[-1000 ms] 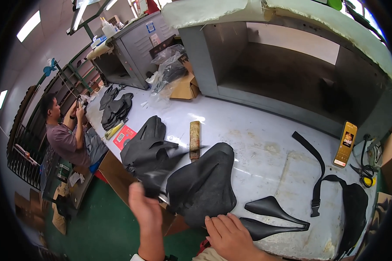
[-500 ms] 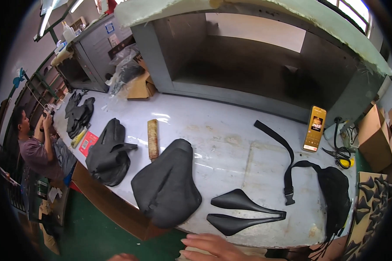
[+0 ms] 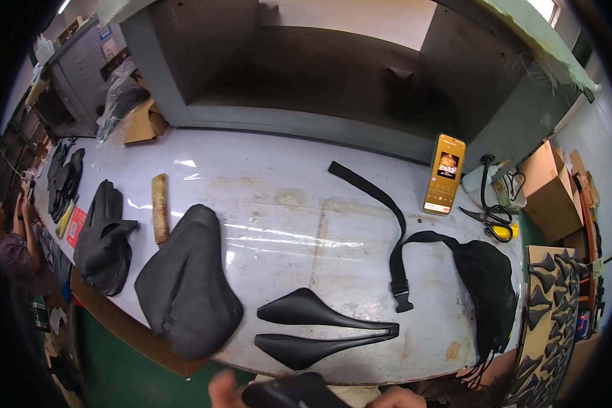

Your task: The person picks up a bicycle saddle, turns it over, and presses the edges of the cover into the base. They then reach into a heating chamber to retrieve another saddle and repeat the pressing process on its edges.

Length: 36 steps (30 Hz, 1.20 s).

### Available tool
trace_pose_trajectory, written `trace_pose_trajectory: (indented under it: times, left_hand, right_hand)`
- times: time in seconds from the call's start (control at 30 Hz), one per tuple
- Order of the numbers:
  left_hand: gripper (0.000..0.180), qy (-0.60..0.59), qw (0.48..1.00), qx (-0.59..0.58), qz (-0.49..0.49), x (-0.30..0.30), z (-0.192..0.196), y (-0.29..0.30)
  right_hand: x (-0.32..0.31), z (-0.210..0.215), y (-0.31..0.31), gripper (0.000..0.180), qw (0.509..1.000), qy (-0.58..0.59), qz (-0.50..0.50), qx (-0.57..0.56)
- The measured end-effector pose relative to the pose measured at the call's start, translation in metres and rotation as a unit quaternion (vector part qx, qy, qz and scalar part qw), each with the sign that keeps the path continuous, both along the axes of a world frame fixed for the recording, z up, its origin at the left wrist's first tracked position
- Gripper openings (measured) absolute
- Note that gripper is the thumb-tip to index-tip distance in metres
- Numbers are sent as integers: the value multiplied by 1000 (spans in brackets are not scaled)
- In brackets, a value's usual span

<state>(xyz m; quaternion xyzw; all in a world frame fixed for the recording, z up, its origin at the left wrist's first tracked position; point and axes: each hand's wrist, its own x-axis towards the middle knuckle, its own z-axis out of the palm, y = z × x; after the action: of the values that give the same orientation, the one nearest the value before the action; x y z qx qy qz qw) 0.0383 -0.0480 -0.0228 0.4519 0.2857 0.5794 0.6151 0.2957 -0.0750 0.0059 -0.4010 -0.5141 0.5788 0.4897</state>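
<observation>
At the lower edge a smooth black bicycle saddle (image 3: 294, 390) shows in part, cut off by the picture's rim. My left hand (image 3: 224, 391), blurred, is closed at its left end with the thumb up. My right hand (image 3: 396, 397) is just right of it, fingers bent; the fingertips are out of the picture. On the table in front lies a split black saddle (image 3: 326, 328), two wings joined at a narrow end on the right. To its left is a large dark grey saddle-shaped cover pile (image 3: 190, 285), with a smaller crumpled dark pile (image 3: 104, 245) beyond.
A worn stick (image 3: 160, 207) lies behind the cover pile. A black strapped pouch (image 3: 486, 285), scissors (image 3: 493, 221) and an upright phone (image 3: 445, 173) are on the right. A grey cabinet (image 3: 251, 119) lines the back. Small dark pieces cover a board (image 3: 547, 326). Another person (image 3: 27, 255) is far left.
The view has turned right, so the table's things sit further left. The black saddle has come into view between my hands. My left hand has risen a little; my right hand is lower.
</observation>
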Motion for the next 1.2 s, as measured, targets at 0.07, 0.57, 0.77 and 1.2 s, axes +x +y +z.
trace_pose_trajectory:
  times: [0.07,0.57,0.77,1.2]
  left_hand:
    - [37,45,995,83,12,6,0,7]
    - [85,432,890,126,-74,23,22,65]
    - [81,422,901,-3,-106,34,30,91]
    - [86,401,907,-67,-107,34,23,115]
  right_hand:
    - [11,3,-5,18,999,22,11,28]
    - [49,-27,23,18,921,-103,-182,-328]
    - [57,-40,49,18,933,-78,-281,-211]
    - [54,-46,63,18,917,-134,-262,-269]
